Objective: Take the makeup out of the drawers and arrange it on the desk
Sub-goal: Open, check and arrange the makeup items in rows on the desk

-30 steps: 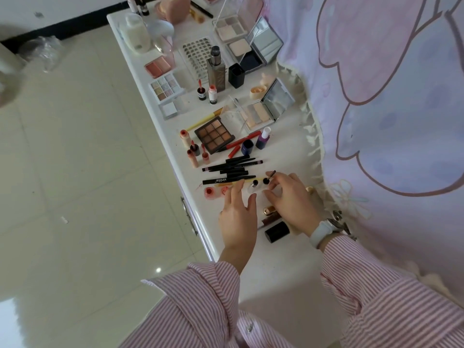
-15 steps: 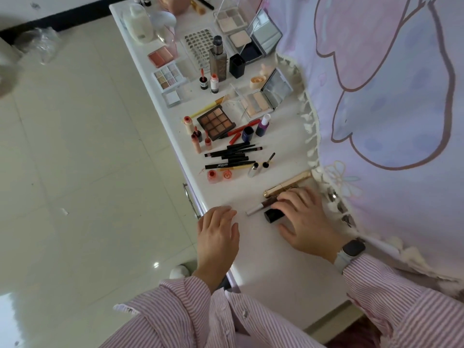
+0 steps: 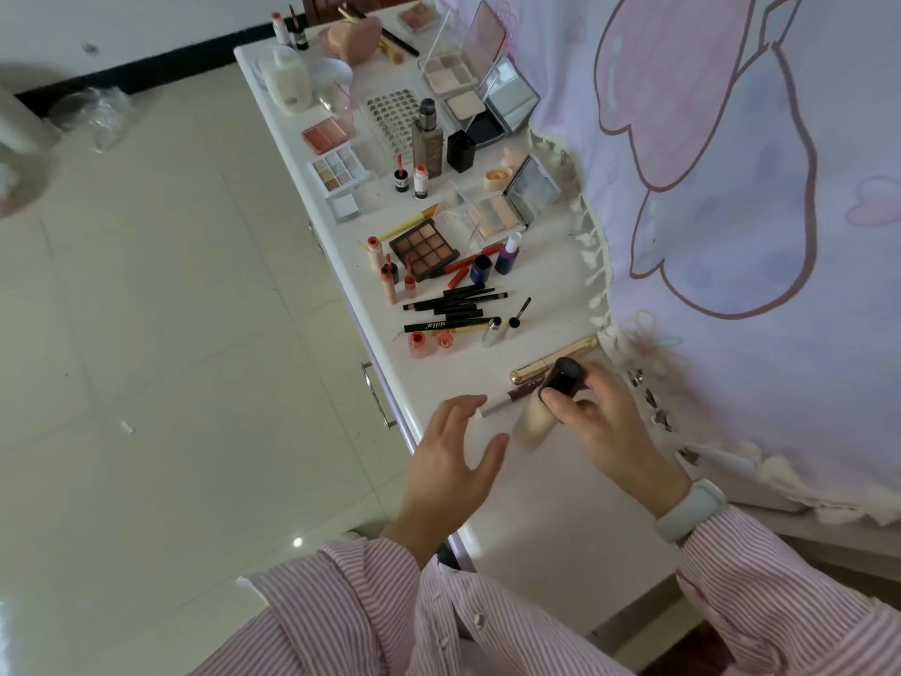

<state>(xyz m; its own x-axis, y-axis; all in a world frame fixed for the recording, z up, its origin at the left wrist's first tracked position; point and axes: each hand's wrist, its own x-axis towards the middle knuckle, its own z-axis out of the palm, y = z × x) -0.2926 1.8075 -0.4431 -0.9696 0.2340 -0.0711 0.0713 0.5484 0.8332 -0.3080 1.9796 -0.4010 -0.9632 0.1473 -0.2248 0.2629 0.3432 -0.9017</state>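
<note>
My right hand (image 3: 604, 422) grips a beige foundation tube with a black cap (image 3: 560, 378), lifted and tilted just above the white desk (image 3: 551, 519). My left hand (image 3: 453, 461) hovers open beside it, fingers spread, holding nothing. A slim brown-and-silver pencil (image 3: 507, 400) lies between my hands. A gold tube (image 3: 556, 361) lies just beyond the held tube. Farther up the desk lie a row of black pencils (image 3: 453, 309), a brown eyeshadow palette (image 3: 424, 248), small pink bottles (image 3: 429, 341) and open compacts (image 3: 507, 207).
A drawer handle (image 3: 378, 392) shows on the desk's left front, above the tiled floor (image 3: 170, 309). A pink cartoon-print cloth with a fringe (image 3: 731, 187) hangs along the desk's right side. A white bottle (image 3: 287, 80) and pink sponge holder (image 3: 351, 39) stand at the far end.
My right hand has picked the black-capped tube up off the desk. My left hand rose from the desk edge and moved toward it with fingers spread.
</note>
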